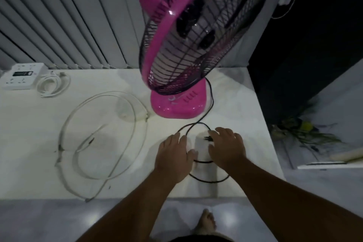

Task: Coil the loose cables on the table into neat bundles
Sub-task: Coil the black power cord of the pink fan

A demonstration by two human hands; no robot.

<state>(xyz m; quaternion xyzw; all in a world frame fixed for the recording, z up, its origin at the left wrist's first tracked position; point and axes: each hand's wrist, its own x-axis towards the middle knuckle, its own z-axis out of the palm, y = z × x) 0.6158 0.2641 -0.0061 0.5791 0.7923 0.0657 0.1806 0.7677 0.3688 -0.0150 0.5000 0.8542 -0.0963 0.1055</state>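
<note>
White table (231,92), seen from above. Pink fan (177,104) stands at back centre; its black cable (198,124) runs forward off base into loose loops near front edge. Left hand (173,160) lies palm down, fingers spread, on loop's left side. Right hand (227,147) lies flat, fingers spread, touching black plug (208,138). Neither hand grips. Loose white cable (102,139) sprawls in wide loops at left. Power strip (22,75) with coiled white cord (53,84) sits far left.

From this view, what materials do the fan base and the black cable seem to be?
Fan base: likely glossy moulded plastic; its pink surface shows bright highlights. Black cable: apparently a matte rubber or plastic jacket, since it bends in soft loops without shine.
</note>
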